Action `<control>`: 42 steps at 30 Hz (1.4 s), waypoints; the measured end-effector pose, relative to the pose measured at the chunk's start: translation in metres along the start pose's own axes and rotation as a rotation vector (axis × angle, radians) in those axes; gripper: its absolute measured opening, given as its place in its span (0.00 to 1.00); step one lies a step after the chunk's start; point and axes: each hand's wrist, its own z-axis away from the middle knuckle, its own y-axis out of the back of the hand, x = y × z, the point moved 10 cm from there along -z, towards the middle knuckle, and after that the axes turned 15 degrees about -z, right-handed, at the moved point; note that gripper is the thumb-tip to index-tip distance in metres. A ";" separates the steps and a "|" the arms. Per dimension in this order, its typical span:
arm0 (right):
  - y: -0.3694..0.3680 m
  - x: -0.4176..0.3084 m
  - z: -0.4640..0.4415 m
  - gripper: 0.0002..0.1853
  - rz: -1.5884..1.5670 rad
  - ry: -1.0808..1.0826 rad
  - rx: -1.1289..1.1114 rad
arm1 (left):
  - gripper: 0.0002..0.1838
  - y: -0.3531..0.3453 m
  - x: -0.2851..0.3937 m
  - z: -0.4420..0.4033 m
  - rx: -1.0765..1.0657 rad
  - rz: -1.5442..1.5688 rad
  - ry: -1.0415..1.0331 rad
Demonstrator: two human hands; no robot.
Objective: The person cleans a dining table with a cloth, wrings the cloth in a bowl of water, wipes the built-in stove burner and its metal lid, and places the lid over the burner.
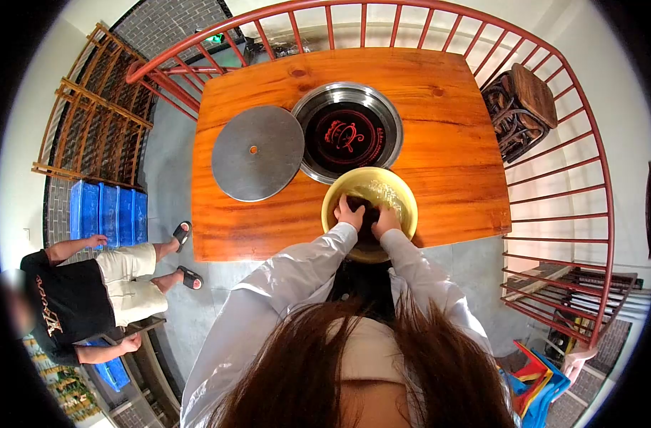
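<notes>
A yellow basin (409, 191) with water in it stands at the near edge of the wooden table (446, 143). Both of my hands are down inside it. My left hand (349, 213) and my right hand (386, 221) are closed on a dark cloth (368, 220) bunched between them. Parts of the fingers are hidden by the cloth and the water. Just beyond the basin, a round cooktop with a metal rim (349, 135) is set into the table. A round grey lid (258, 153) with a small center hole lies flat to its left.
A red metal railing (575, 78) curves around the table's far and right sides. Wooden stools (529, 96) stand at the right. Another person (72, 296) is at the left, by blue crates (108, 212) and a bamboo rack (100, 107).
</notes>
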 end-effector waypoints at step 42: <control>-0.027 0.033 0.005 0.23 -1.167 -0.176 0.582 | 0.23 -0.030 -0.016 0.004 0.019 0.095 -0.061</control>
